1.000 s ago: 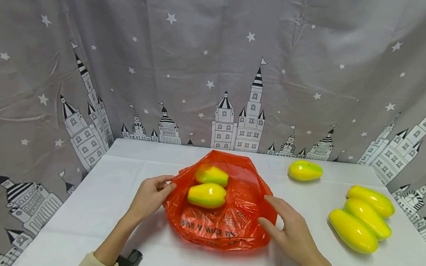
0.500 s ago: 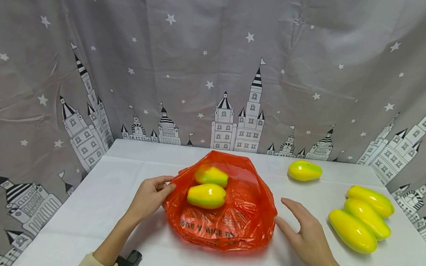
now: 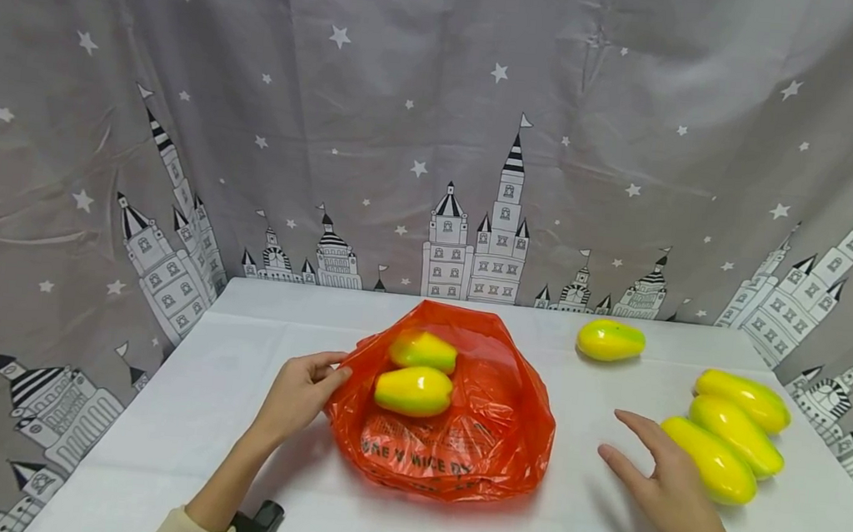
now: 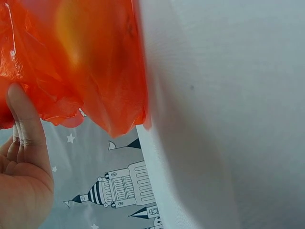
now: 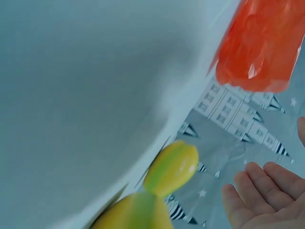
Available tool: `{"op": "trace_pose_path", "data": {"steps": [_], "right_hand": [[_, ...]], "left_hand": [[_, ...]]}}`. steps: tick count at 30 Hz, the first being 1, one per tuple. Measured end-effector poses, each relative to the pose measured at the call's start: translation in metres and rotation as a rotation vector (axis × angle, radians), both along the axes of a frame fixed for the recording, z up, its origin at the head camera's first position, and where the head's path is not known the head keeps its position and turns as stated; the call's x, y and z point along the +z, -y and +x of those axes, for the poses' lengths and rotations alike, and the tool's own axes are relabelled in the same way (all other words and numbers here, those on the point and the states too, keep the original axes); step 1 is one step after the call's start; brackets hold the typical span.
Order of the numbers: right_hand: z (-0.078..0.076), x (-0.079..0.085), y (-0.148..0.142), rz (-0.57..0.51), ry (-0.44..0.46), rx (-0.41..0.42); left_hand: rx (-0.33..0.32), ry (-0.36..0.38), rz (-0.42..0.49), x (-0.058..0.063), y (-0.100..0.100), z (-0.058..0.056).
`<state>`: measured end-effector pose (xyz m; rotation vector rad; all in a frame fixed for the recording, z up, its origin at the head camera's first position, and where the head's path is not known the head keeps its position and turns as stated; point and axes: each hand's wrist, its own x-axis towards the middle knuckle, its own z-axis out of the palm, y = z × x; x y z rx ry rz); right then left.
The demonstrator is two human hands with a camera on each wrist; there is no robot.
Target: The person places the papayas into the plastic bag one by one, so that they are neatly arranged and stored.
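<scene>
A red plastic bag (image 3: 503,439) stands mouth-open on the table, with two glossy yellow-green papayas (image 3: 413,391) lying inside it. My left hand (image 3: 297,398) pinches the bag's left rim between thumb and fingers. In the left wrist view the thumb presses on the red film, and a papaya shows blurred through it. Apart from the bag, my right hand (image 3: 668,490) hovers over the table with fingers spread and nothing in them. It is nearest to the front papaya (image 3: 715,460) of a group of three on the right, and partly covers it.
One more papaya (image 3: 611,341) lies alone near the back edge, right of the bag. A white cloth covers the table (image 3: 156,453). Behind it hangs a grey curtain (image 3: 380,87) printed with castles and stars.
My right hand has let go of the bag's right rim and moved right, toward the group of three papayas. The left hand and the bag have stayed in place.
</scene>
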<state>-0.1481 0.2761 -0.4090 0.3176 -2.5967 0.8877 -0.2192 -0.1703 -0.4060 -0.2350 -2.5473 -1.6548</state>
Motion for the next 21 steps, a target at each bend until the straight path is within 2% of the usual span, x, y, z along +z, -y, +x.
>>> {"op": "trace_pose_path", "data": {"steps": [13,21], "right_hand": [[0.009,-0.007,-0.05,0.027,-0.044,-0.137],[0.009,-0.007,-0.068,0.029,-0.004,-0.187]], "left_hand": [[-0.004,0.008,0.003,-0.001,-0.002,0.002],[0.001,-0.009,-0.013,0.0,-0.001,0.001]]}}
